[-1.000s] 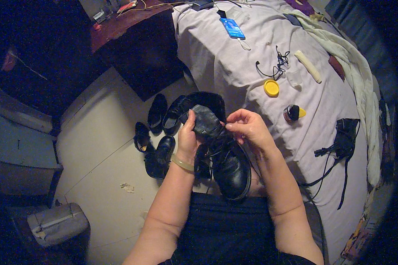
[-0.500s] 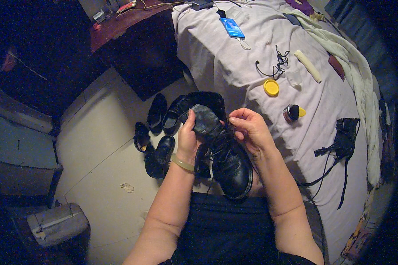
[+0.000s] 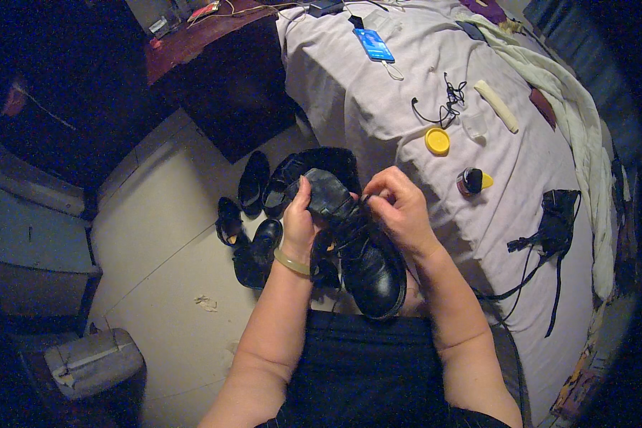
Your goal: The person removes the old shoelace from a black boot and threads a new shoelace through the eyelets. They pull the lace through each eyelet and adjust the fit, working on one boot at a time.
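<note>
A black leather boot (image 3: 374, 279) is tilted over my lap, its toe toward me. My left hand (image 3: 301, 222), with a pale green bangle on the wrist, is closed around the upper part of the boot, thumb against its tongue (image 3: 326, 194). At the right edge of the boot's opening, my right hand (image 3: 399, 208) is closed in a pinch on a thin dark bootlace (image 3: 366, 200). Only a short piece of that lace shows at the fingertips. Where my left fingers wrap behind the boot, they are mostly hidden.
Several other black shoes (image 3: 253, 182) stand on the tiled floor beyond my left hand. On the white-sheeted bed (image 3: 378, 107) at the right lie a yellow lid (image 3: 437, 141), a small dark jar (image 3: 469, 182), a black cord (image 3: 451, 107), a phone (image 3: 373, 46) and a strapped black item (image 3: 553, 225).
My right hand has shifted slightly up and left, its fingers curling closer at the boot's edge. My left hand and the boot have moved slightly left.
</note>
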Demonstrator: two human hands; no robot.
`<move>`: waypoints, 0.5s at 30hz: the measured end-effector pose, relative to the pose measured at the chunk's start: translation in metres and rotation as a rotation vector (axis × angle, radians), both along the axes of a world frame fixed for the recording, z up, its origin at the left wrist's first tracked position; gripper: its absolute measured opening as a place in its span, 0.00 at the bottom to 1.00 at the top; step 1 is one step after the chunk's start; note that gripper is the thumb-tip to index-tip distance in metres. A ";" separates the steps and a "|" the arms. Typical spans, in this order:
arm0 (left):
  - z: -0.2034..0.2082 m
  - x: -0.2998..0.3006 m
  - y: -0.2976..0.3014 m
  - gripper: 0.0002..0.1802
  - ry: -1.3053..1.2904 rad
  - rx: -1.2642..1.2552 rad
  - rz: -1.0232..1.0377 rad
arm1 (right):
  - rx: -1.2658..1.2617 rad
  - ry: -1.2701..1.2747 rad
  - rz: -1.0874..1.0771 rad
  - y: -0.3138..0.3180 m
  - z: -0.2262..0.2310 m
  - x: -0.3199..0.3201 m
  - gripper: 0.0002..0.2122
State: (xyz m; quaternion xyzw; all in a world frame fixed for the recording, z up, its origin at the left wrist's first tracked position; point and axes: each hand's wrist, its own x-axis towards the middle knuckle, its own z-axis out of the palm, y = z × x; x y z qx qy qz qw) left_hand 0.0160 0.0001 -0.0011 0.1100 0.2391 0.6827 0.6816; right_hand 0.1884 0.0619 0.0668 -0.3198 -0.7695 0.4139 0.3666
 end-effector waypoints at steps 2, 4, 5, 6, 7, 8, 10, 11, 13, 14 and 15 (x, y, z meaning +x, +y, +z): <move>0.000 0.001 0.000 0.28 0.007 -0.010 -0.006 | -0.215 0.111 -0.005 0.003 -0.004 0.003 0.04; 0.000 0.002 0.000 0.27 0.057 -0.010 0.012 | -0.518 0.154 0.017 0.005 0.002 0.008 0.03; 0.001 0.003 0.000 0.27 0.037 -0.014 0.011 | -0.571 0.233 0.026 0.004 0.006 0.009 0.03; 0.003 0.004 0.001 0.27 0.015 -0.019 0.009 | -0.624 0.311 0.035 0.003 0.008 0.009 0.03; 0.003 0.006 0.001 0.27 -0.006 -0.024 0.006 | -0.676 0.390 0.042 0.003 0.011 0.009 0.04; 0.001 0.006 0.002 0.29 0.022 -0.029 0.001 | -0.673 0.385 0.056 0.004 0.017 0.012 0.06; -0.002 0.005 0.003 0.34 0.081 -0.041 -0.003 | -0.660 0.486 0.109 0.006 0.021 0.021 0.08; -0.003 0.004 0.003 0.34 0.110 -0.034 0.001 | -0.652 0.537 0.135 0.006 0.024 0.023 0.09; -0.003 0.003 0.002 0.34 0.168 -0.023 0.008 | -0.589 0.600 0.038 0.000 0.040 0.029 0.12; -0.002 0.003 0.002 0.34 0.151 -0.037 0.008 | -0.522 0.634 0.019 0.001 0.043 0.032 0.12; 0.000 0.004 0.001 0.34 0.133 -0.049 0.008 | -0.454 0.669 -0.001 0.001 0.047 0.036 0.13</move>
